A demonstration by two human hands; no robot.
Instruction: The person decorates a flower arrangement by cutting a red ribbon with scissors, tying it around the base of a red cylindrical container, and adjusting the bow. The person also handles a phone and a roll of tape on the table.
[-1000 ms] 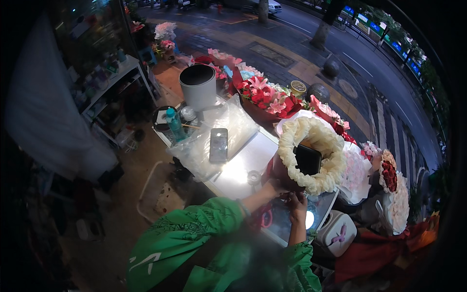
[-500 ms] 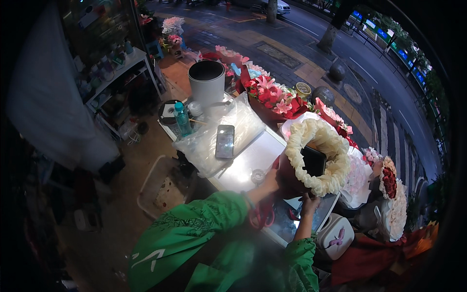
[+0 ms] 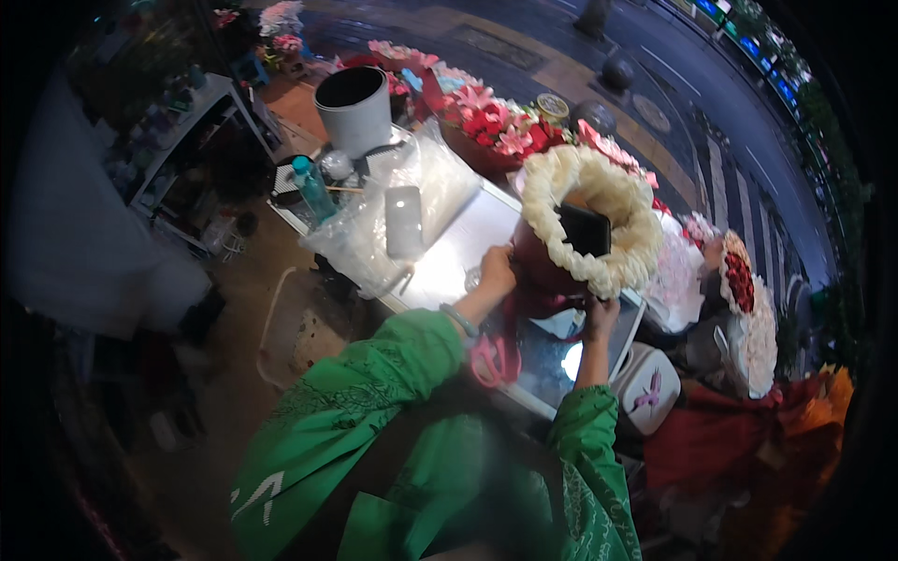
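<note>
Both my hands hold a dark red bouquet holder (image 3: 538,266) with a thick cream ruffled rim (image 3: 541,201). Inside the ring of ruffles sits a black rectangular thing (image 3: 586,231). My left hand (image 3: 496,271) is closed against the holder's left side, its fingers partly hidden. Just below the rim at the near right, my right hand (image 3: 601,316) grips the holder from underneath. Pink-handled scissors (image 3: 494,361) lie at the table's near edge, below the holder. A roll of clear tape (image 3: 473,279) is beside my left hand.
On the white table (image 3: 454,252) lie clear plastic sheets (image 3: 365,238) with a phone (image 3: 404,222) on top. A teal bottle (image 3: 312,189) and white bucket (image 3: 354,112) stand farther back. Wrapped bouquets (image 3: 496,122) line the far side. A white box (image 3: 647,388) is at right.
My view has shifted, so the table and bouquets sit higher and farther left in the picture. Both hands keep hold of the ruffled holder, which looks little changed in its place over the table.
</note>
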